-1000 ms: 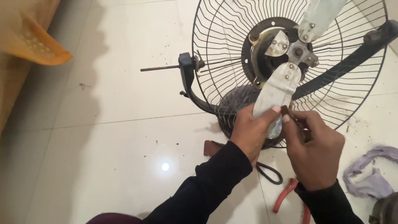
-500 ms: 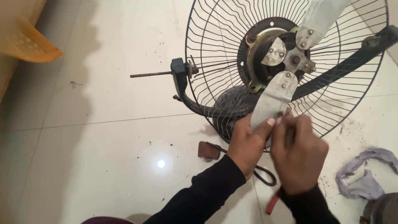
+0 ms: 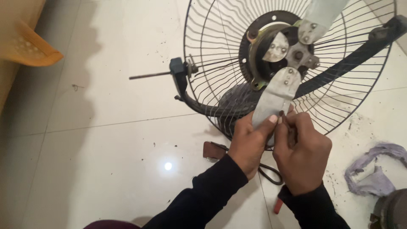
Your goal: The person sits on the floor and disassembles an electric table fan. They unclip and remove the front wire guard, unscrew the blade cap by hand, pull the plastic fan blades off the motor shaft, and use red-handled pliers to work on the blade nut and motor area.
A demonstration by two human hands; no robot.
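Between both hands (image 3: 275, 144), dull grey metal fan blade (image 3: 275, 97), riveted, dusty.

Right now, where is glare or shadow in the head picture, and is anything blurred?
Head view: a small bright glare spot on the glossy white tiled floor; a soft dark shadow on the left; both hands and the grey metal fan blade look sharp.

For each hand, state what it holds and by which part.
The left hand grips the metal fan blade at its lower end. The right hand pinches a small dark tool, mostly hidden.
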